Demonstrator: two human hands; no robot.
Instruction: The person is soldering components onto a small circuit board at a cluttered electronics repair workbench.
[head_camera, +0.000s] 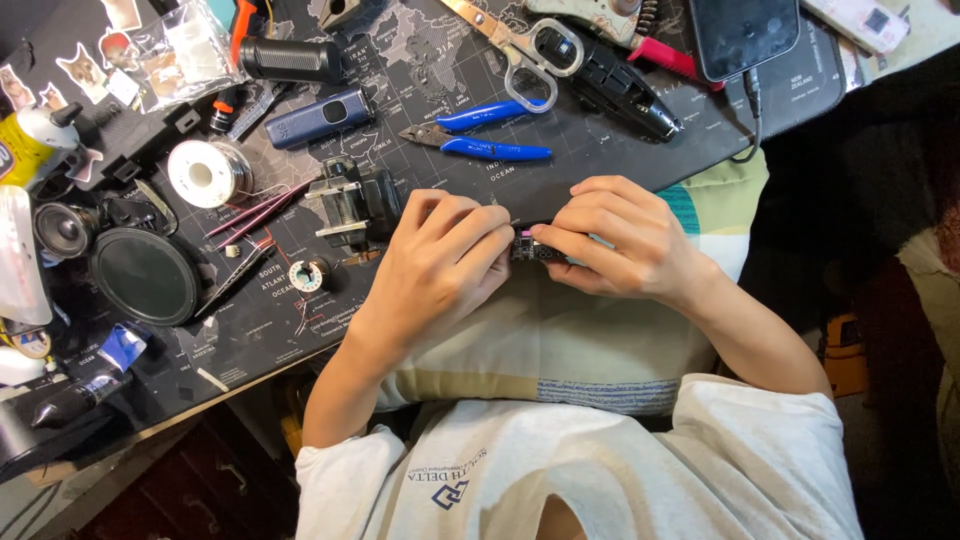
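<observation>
Here | left hand (440, 250) curled, fingertips pressed together | right hand (610, 235) pinching small dark part (530, 248)

Bright, even light from above falls across the desk mat (600, 160), glare glints off the scissors (520, 45) and phone screen (745, 30), hands throw soft shadows, while the picture's right edge sinks into murky dark.

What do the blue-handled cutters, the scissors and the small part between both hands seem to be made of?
Blue-handled cutters: dark metal jaws, glossy blue plastic or rubber sleeves on the handles.
Scissors: bare, pale metal with a dull shine, all one piece.
Small part, pinched between left hand and right hand: dark, probably plastic with metal bits; too small to tell.
</observation>
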